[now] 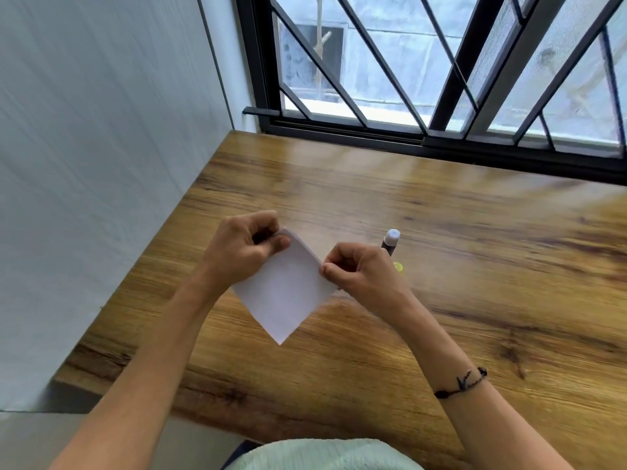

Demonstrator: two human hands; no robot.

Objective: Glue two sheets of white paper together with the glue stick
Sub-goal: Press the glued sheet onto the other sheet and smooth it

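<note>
Item: our left hand [244, 247] and right hand [356, 269], each pinching a top corner of the white paper [283, 293], lifted above the desk [441, 215]. We should align edges, then press. Glue stick [390, 241] upright just beyond, uncapped.

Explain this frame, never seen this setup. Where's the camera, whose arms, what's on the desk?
There is no robot here. One wide-angle camera sits on a person's head and looks forward and down, so the two bare arms coming from the bottom edge are the wearer's own. The left hand and right hand each pinch an upper edge of the white paper, held above the wooden desk with one corner pointing down. Whether it is one sheet or two, I cannot tell. Behind the right hand stands the glue stick, uncapped, and a small yellow thing, perhaps its cap, lies beside it. A barred window is beyond.
</note>
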